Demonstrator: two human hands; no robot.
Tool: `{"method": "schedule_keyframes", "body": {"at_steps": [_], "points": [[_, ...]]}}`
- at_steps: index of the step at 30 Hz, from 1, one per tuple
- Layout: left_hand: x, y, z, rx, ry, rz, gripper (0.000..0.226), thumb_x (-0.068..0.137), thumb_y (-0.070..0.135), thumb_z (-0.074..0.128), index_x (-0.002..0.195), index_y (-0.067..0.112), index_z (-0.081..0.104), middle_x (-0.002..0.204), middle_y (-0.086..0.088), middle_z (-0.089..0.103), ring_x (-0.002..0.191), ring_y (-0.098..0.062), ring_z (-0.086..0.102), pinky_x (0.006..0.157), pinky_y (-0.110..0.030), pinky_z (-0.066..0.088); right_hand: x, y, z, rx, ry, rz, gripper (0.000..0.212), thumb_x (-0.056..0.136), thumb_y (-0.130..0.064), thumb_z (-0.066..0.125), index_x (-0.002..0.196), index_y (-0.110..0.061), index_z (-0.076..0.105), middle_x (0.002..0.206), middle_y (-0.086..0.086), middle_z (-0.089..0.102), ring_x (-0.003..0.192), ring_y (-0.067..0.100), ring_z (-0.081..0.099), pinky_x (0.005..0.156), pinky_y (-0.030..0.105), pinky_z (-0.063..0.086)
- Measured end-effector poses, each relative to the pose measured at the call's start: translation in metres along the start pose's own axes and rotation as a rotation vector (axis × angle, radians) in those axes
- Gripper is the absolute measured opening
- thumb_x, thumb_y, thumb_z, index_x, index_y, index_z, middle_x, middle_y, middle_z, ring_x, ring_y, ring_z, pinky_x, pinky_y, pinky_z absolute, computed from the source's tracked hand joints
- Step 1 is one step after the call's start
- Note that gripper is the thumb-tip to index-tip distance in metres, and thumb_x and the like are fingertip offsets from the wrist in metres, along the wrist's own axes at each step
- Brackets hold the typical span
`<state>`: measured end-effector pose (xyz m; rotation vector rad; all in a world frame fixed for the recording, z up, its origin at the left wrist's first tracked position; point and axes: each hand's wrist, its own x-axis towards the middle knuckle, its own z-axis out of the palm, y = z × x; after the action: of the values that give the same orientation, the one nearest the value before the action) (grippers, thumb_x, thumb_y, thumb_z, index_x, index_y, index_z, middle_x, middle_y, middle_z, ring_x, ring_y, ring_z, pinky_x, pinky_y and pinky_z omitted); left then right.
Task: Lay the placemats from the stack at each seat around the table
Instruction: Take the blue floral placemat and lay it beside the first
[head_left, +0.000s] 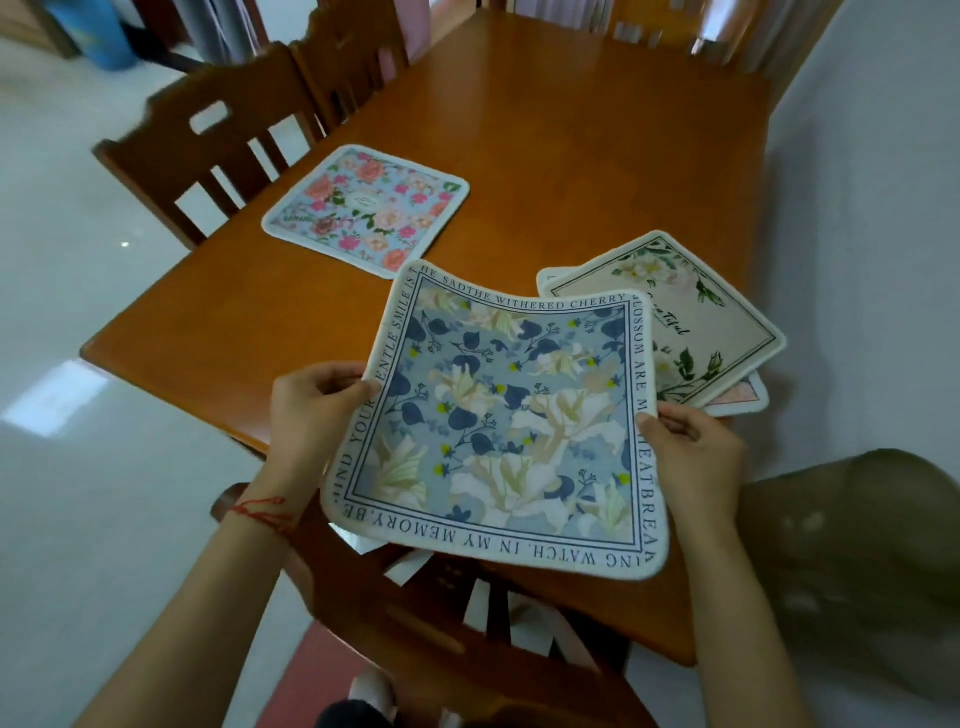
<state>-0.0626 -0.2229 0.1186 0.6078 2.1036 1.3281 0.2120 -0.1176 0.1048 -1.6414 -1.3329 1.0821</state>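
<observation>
At left of centre, the left hand (311, 410) pinches the left edge of a blue lily placemat (498, 421), held above the wooden table (571, 156). Its border reads "THE WITHERED CHERRY BLOSSOM" and "IN MY MEMORY". Up and left lies one rose placemat (366, 208). The right hand (691, 457) grips the mat's right edge. At right, the stack (711, 332) shows a cream mat with script over at least one more.

Pretty clearly a home dining room: a polished wooden table (545, 156) is ringed by matching slatted wooden chairs (208, 156) at 9 and 12 o'clock, floral placemats (366, 208) are laid out on it, and glossy pale floor tiles (62, 312) are seen at 8 o'clock.
</observation>
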Motion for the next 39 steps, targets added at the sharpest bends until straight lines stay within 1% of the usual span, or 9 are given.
{"method": "schedule_keyframes", "body": {"at_steps": [5, 10, 16, 20, 23, 26, 31, 36, 39], "points": [[-0.013, -0.006, -0.032, -0.032, 0.073, 0.019, 0.011, 0.080, 0.010, 0.068, 0.090, 0.013, 0.071, 0.077, -0.002, 0.069, 0.052, -0.004, 0.064, 0.046, -0.015, 0.051, -0.015, -0.015, 0.014, 0.046, -0.069, -0.034, 0.017, 0.081, -0.004, 0.065, 0.093, -0.016, 0.064, 0.073, -0.006, 0.063, 0.055, 0.002, 0.061, 0.045, 0.008, 0.046], [-0.024, -0.014, -0.064, -0.083, 0.147, -0.008, 0.013, 0.080, 0.010, 0.068, 0.079, 0.023, 0.069, 0.070, 0.005, 0.068, 0.051, -0.002, 0.064, 0.046, -0.017, 0.053, -0.033, -0.027, 0.033, 0.033, -0.103, -0.054, 0.018, 0.080, -0.007, 0.068, 0.098, -0.013, 0.067, 0.081, 0.002, 0.066, 0.072, 0.019, 0.064, 0.063, 0.026, 0.053], [-0.030, -0.030, -0.116, -0.130, 0.235, -0.039, 0.018, 0.080, 0.009, 0.067, 0.075, 0.027, 0.068, 0.074, 0.001, 0.069, 0.052, -0.003, 0.065, 0.048, -0.017, 0.053, -0.060, -0.046, 0.074, 0.013, -0.208, -0.092, 0.019, 0.081, -0.007, 0.067, 0.099, -0.008, 0.067, 0.084, 0.008, 0.067, 0.078, 0.026, 0.066, 0.073, 0.034, 0.054], [-0.036, -0.043, -0.151, -0.165, 0.311, -0.063, 0.016, 0.080, 0.009, 0.067, 0.076, 0.024, 0.069, 0.074, 0.000, 0.070, 0.052, -0.004, 0.065, 0.048, -0.017, 0.053, -0.078, -0.061, 0.103, 0.020, -0.274, -0.124, 0.016, 0.081, -0.005, 0.067, 0.096, -0.010, 0.066, 0.075, -0.011, 0.059, 0.073, 0.016, 0.063, 0.068, 0.028, 0.052], [-0.042, -0.055, -0.177, -0.176, 0.375, -0.073, 0.016, 0.079, 0.009, 0.067, 0.075, 0.024, 0.069, 0.070, 0.002, 0.069, 0.051, -0.003, 0.064, 0.047, -0.015, 0.051, -0.092, -0.068, 0.128, 0.000, -0.324, -0.157, 0.016, 0.080, -0.006, 0.067, 0.093, -0.015, 0.066, 0.084, 0.006, 0.068, 0.075, 0.021, 0.065, 0.070, 0.033, 0.055], [-0.049, -0.069, -0.203, -0.197, 0.435, -0.089, 0.016, 0.078, 0.009, 0.068, 0.074, 0.025, 0.070, 0.058, 0.010, 0.069, 0.051, -0.004, 0.064, 0.048, -0.017, 0.053, -0.107, -0.074, 0.152, -0.010, -0.373, -0.169, 0.016, 0.080, -0.006, 0.067, 0.094, -0.013, 0.067, 0.085, 0.005, 0.069, 0.073, 0.019, 0.066, 0.067, 0.031, 0.054], [-0.063, -0.096, -0.247, -0.226, 0.527, -0.114, 0.017, 0.078, 0.009, 0.069, 0.074, 0.026, 0.069, 0.058, 0.016, 0.068, 0.053, -0.002, 0.064, 0.051, -0.016, 0.053, -0.138, -0.084, 0.191, -0.035, -0.462, -0.217, 0.018, 0.081, -0.005, 0.066, 0.098, -0.011, 0.068, 0.088, 0.006, 0.070, 0.077, 0.021, 0.068, 0.070, 0.035, 0.056], [-0.081, -0.126, -0.291, -0.248, 0.625, -0.160, 0.018, 0.077, 0.010, 0.069, 0.073, 0.028, 0.069, 0.062, 0.013, 0.070, 0.057, -0.004, 0.066, 0.057, -0.020, 0.056, -0.175, -0.087, 0.234, -0.038, -0.551, -0.280, 0.019, 0.079, -0.005, 0.068, 0.088, -0.022, 0.065, 0.077, -0.006, 0.066, 0.059, 0.000, 0.062, 0.055, 0.016, 0.052], [-0.093, -0.144, -0.316, -0.261, 0.691, -0.203, 0.016, 0.077, 0.011, 0.070, 0.075, 0.027, 0.070, 0.070, 0.006, 0.071, 0.058, -0.004, 0.066, 0.059, -0.020, 0.055, -0.202, -0.090, 0.254, -0.083, -0.620, -0.308, 0.019, 0.080, -0.007, 0.067, 0.086, -0.025, 0.062, 0.078, -0.006, 0.066, 0.069, 0.013, 0.065, 0.062, 0.028, 0.054]]}}
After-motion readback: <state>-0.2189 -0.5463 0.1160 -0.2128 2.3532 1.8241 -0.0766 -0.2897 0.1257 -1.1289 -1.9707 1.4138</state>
